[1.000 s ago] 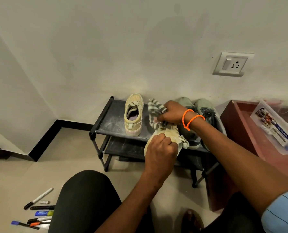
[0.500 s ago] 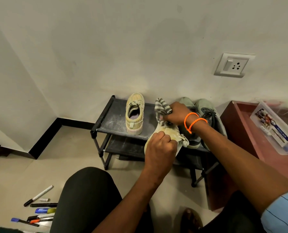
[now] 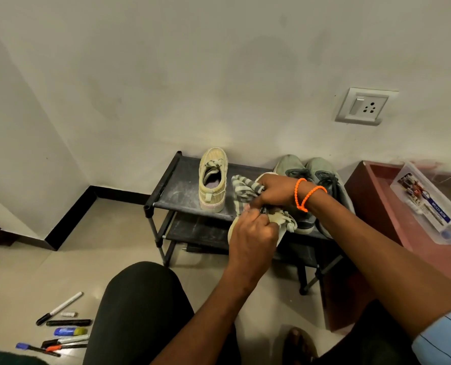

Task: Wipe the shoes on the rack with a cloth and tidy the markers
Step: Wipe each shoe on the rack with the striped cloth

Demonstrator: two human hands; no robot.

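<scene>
box (image 3: 429, 204) label reading "MULTI BOX" | left hand (image 3: 253, 237) gripping shoe (image 3: 284, 222) — fingers curled | right hand (image 3: 277, 192) clutching cloth (image 3: 241, 192) — fingers closed

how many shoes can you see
4: a beige shoe standing on the rack's top shelf, its mate in the hands, two grey-green shoes at the right. Others may be hidden.

Two bare forearms reach in from near edge, no watch, no rings visible. Right hand (image 3: 277, 191) wrist carries orange cord bracelet (image 3: 307, 194), wound in two loops, beaded or knotted texture. Right upper arm at near right corner shows short sleeve (image 3: 445, 338), light blue with thin dark lines. Left hand (image 3: 253, 233) and arm bare up to frame edge. Knee (image 3: 140, 306) at near centre covered in black trousers, plain fabric, no pattern.
</scene>
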